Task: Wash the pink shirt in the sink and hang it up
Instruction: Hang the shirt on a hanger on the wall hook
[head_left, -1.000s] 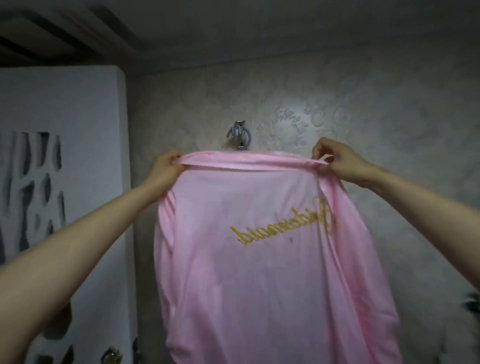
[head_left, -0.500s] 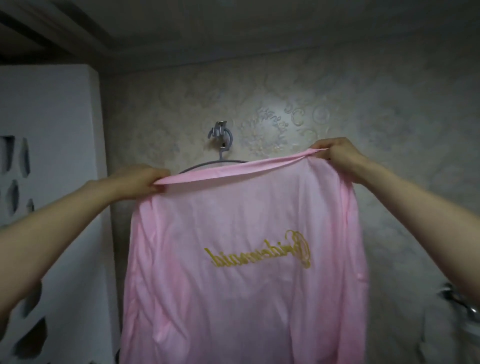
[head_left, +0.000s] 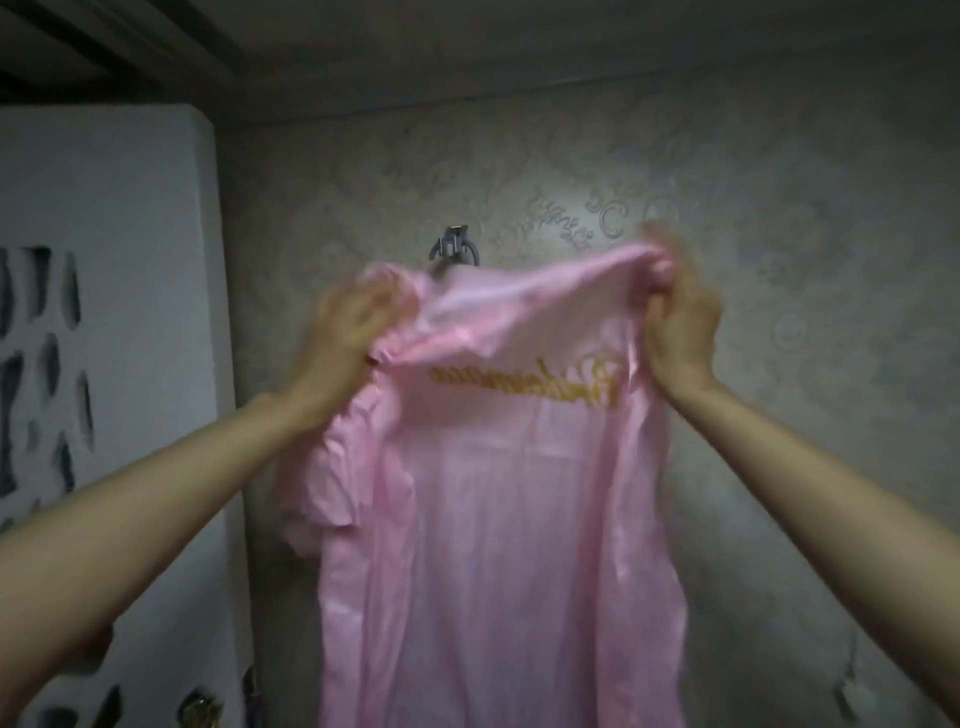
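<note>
Both hands are raised and motion-blurred. Left hand (head_left: 353, 332) clutches the bunched top edge of the pink shirt (head_left: 493, 519); right hand (head_left: 675, 322) grips the opposite corner. Shirt hangs between and below them. Grey wall hook (head_left: 454, 250) sits just above, between the hands. Likely best: spread the edge evenly either side, then let go only once the weight is borne.

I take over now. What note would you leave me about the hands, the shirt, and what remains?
Left hand: grips the pink shirt at its top left.
Right hand: grips its bunched top right.
Shirt: held up before the grey hook on the wall.
Done: shirt brought to the hook.
Left: hang it and let go; whether it already catches is hidden.
</note>
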